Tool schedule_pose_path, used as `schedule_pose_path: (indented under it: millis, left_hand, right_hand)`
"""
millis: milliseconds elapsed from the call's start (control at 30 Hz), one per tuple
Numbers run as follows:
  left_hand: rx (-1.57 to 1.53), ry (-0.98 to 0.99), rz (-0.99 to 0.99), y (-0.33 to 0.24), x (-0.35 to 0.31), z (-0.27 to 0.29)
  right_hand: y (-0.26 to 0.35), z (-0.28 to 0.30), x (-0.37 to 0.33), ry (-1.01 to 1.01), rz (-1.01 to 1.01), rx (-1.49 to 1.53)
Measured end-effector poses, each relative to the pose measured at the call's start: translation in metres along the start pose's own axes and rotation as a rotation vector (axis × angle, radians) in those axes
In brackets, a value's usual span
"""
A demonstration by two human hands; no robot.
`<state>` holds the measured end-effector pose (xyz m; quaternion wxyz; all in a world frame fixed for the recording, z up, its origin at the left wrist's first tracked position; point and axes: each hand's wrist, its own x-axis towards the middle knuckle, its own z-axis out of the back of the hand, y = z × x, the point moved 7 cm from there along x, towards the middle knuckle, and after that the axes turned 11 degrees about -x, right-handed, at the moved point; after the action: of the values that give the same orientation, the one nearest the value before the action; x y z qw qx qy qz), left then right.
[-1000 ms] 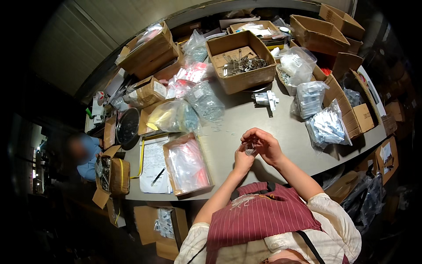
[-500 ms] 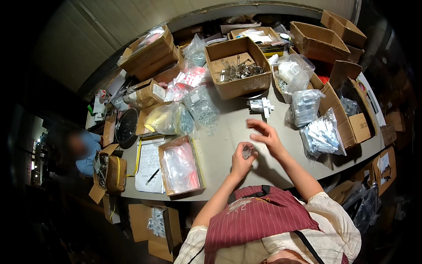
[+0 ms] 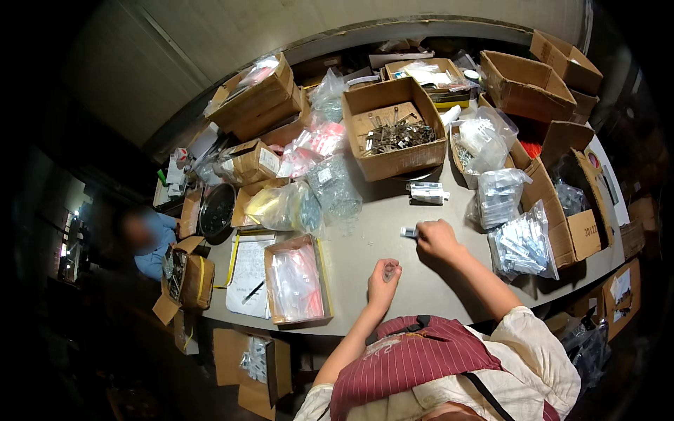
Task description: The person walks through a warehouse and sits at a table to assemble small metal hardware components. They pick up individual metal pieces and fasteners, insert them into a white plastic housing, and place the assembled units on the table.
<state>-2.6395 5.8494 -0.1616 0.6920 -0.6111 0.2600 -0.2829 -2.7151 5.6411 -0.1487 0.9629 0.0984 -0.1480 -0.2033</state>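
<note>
Curled fingers of my left hand [image 3: 382,284], near the table's front edge, hold a small clear plastic bag [image 3: 387,272]. Farther right, my right hand [image 3: 438,240] is closed on a short silvery metal piece [image 3: 408,232], whose end sticks out to the left, just over the tabletop. Beyond that hand, a small stack of similar silvery metal pieces [image 3: 428,193] lies on the table, in front of the open carton. A few tiny bits [image 3: 369,243] lie on the table left of my right hand.
An open carton of metal parts [image 3: 397,133] stands at the back. Clear bags of packed silvery pieces [image 3: 521,242] lie at the right. At the left are a box of plastic bags [image 3: 297,281], a written sheet with a pen [image 3: 249,277], and a person in blue [image 3: 156,252].
My right hand, raised with fingers apart before, has come down and closed on a metal piece. The stack looks tidier, without the piece lying across it. The whole view has shifted slightly.
</note>
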Motion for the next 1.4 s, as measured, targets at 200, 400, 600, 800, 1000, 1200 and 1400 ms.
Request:
schedule_pose_path:
  millis: [200,400,600,800,1000,1200,1400]
  left_hand:
    - [0.008,-0.031,0.016,0.004,-0.005,-0.006]
    - [0.060,-0.046,0.019,-0.016,0.000,-0.007]
    - [0.092,-0.055,0.036,0.013,-0.008,0.007]
    - [0.136,0.066,-0.085,0.011,0.002,-0.005]
    - [-0.116,0.169,0.059,0.040,0.011,-0.007]
    - [-0.614,0.200,0.466,0.018,-0.010,-0.001]
    - [-0.600,0.276,0.419,0.017,-0.012,0.019]
  right_hand:
    - [-0.018,0.029,0.017,-0.114,0.052,0.098]
    - [-0.072,0.044,0.076,-0.165,0.046,-0.110]
    - [-0.053,0.057,0.048,-0.235,0.085,-0.104]
    - [-0.036,0.056,-0.002,-0.164,-0.231,0.243]
    - [-0.010,-0.001,-0.071,-0.095,-0.483,0.743]
    - [0.062,-0.010,-0.103,-0.110,-0.494,1.077]
    - [0.098,-0.024,-0.119,-0.146,-0.788,1.705]
